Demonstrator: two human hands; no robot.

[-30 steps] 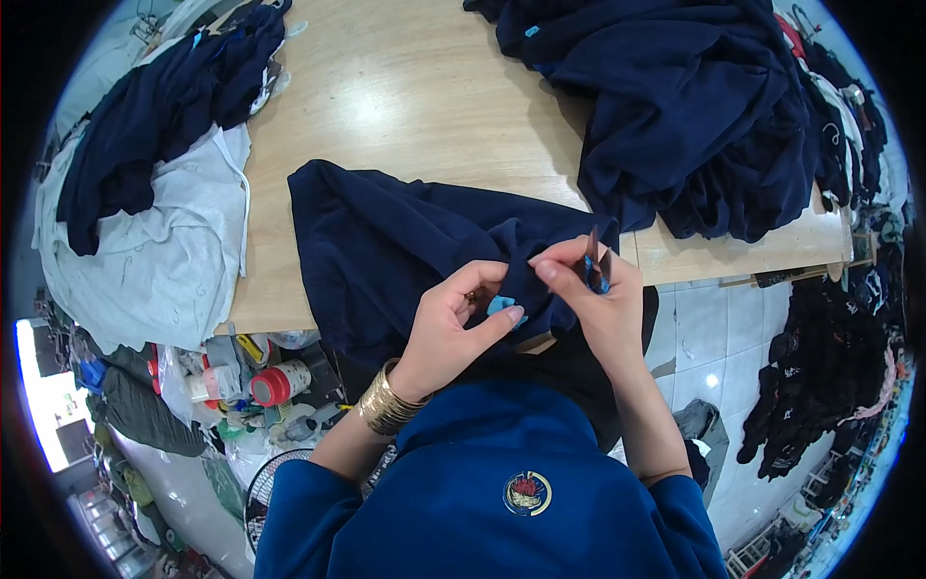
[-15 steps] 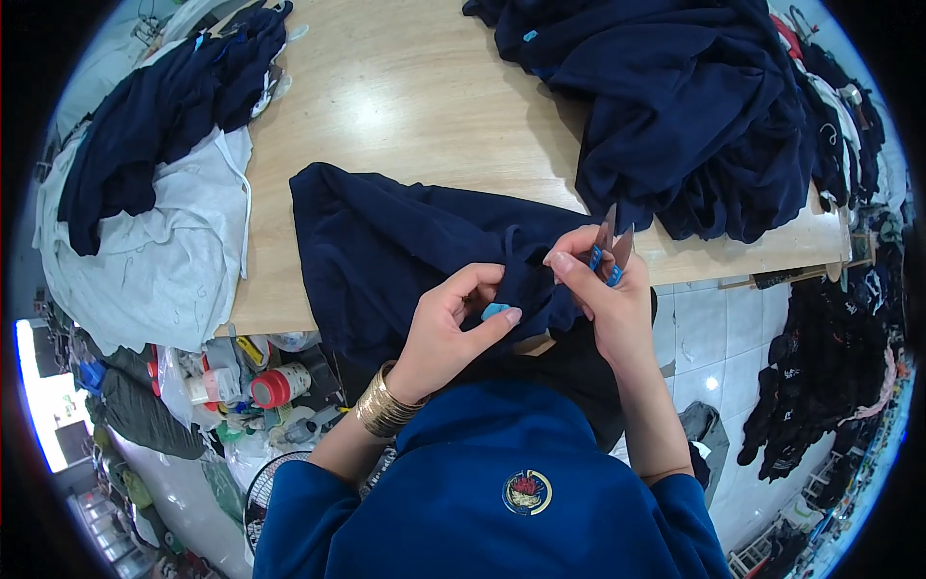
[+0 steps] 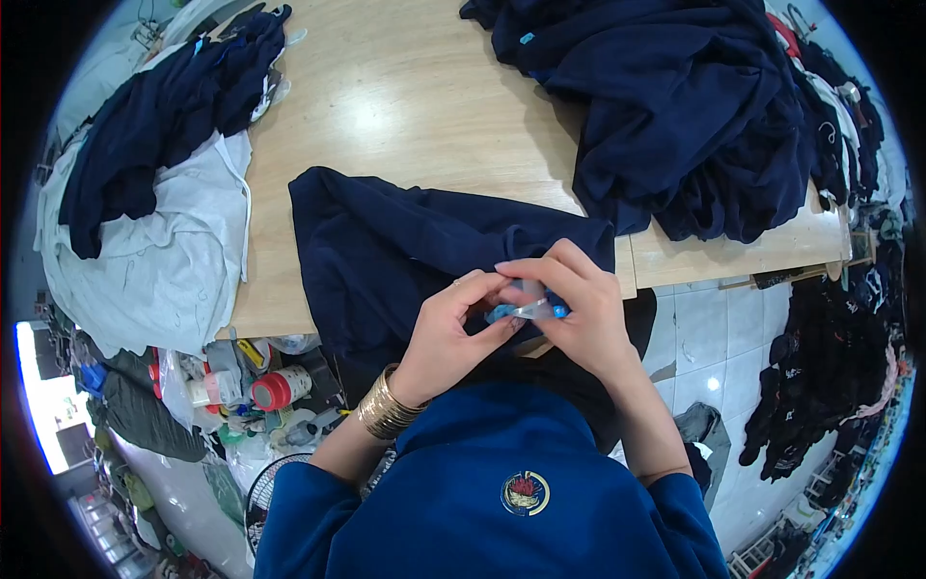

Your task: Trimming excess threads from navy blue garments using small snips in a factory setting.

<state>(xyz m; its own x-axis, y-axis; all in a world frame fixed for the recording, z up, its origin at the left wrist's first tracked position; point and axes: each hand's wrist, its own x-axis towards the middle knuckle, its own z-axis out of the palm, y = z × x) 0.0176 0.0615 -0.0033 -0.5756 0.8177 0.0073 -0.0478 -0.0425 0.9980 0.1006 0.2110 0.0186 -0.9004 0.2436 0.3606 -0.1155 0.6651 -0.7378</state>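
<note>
Left hand (image 3: 439,326): grip pinched on one blue tag (image 3: 499,313), at one navy garment (image 3: 405,227) draped over the near edge of the surface (image 3: 415,96). Right hand (image 3: 593,307): grip closed round one pair of snips (image 3: 536,309), blades blurred beside the tag. We judge the blade work begun, unfinished; no severed piece shows. We count two navy heaps, right (image 3: 685,106) and left (image 3: 121,145), done or waiting we cannot tell.

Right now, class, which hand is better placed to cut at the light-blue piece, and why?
Probably the right hand: it holds the small snips, their blades pointing toward the light-blue piece. The left hand is occupied, keeping that piece between thumb and fingers by the navy fabric.
</note>
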